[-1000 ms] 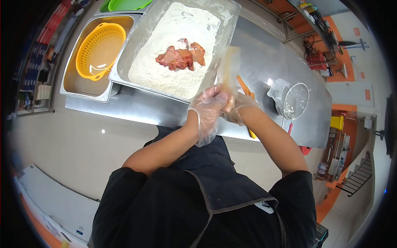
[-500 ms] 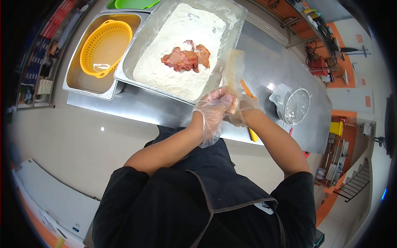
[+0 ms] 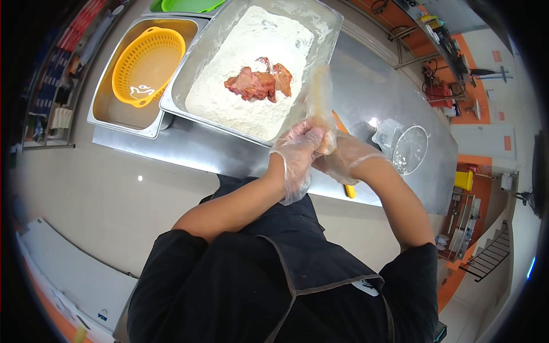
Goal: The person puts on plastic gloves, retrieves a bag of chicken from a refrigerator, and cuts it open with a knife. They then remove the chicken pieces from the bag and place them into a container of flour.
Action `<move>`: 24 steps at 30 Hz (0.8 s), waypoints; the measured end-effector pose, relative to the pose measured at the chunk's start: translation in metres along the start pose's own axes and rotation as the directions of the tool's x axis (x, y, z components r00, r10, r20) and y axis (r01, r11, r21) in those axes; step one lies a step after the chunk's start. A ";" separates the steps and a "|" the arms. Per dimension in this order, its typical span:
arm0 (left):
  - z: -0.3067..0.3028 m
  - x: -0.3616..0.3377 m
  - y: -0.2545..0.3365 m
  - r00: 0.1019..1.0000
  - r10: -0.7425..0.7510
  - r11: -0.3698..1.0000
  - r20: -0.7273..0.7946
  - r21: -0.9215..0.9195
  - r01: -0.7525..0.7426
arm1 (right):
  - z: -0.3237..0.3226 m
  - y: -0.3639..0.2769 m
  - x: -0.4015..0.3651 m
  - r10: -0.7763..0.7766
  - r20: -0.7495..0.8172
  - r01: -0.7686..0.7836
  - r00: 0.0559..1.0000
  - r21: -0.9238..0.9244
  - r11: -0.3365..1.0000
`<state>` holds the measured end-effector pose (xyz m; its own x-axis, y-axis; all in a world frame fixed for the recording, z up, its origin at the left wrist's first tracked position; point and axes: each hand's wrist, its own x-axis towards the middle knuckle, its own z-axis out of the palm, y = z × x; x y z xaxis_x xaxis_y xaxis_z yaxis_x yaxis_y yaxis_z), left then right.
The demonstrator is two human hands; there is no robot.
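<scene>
Both my hands wear clear plastic gloves and meet at the near right corner of a deep metal tray (image 3: 197, 54). My left hand (image 3: 301, 142) is closed around the lower end of a translucent, yellowish plastic bag (image 3: 319, 94), which stands up beyond the fingers, slightly blurred. Against it, my right hand (image 3: 338, 153) grips the same end, its fingers partly hidden. White flour (image 3: 229, 117) covers the tray's bottom. On the flour lie a few pieces of raw reddish marinated meat (image 3: 251, 84), apart from my hands.
Left of the tray, a yellow colander (image 3: 123, 94) sits in a metal pan (image 3: 103, 108); a green basket (image 3: 189, 4) is behind. A yellow-handled tool (image 3: 350, 190) lies by my right wrist. Farther right on the steel table (image 3: 366, 63) are a wire sieve (image 3: 410, 150) and clear plastic (image 3: 387, 134).
My right hand and forearm have shifted a little right and lower. The bag's upper part looks narrower and more smeared. The meat stays in place on the flour.
</scene>
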<state>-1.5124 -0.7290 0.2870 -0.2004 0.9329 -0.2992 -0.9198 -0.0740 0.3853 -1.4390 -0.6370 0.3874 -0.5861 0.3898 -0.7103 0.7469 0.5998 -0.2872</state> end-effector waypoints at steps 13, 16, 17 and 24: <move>0.005 0.005 0.027 0.991 0.085 0.989 -0.105 -0.112 -0.097 | -0.045 0.060 -0.049 0.008 -0.337 0.267 0.942 0.761 0.592; -0.003 0.006 0.026 0.992 0.061 0.987 -0.113 -0.138 -0.076 | -0.035 0.070 -0.044 -0.070 -0.429 0.425 0.901 0.836 0.347; -0.007 0.008 0.024 0.995 0.052 0.988 -0.085 -0.141 -0.064 | -0.032 0.070 -0.042 -0.113 -0.488 0.501 0.866 0.839 0.213; -0.012 0.002 0.020 0.996 0.058 0.993 -0.067 -0.097 -0.065 | -0.031 0.061 -0.020 -0.290 -0.773 0.821 0.564 0.561 0.105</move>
<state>-1.5350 -0.7326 0.2836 -0.2759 0.9013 -0.3339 -0.9333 -0.1681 0.3173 -1.3914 -0.5860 0.4040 -0.7902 0.5861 0.1790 -0.2270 -0.0086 -0.9739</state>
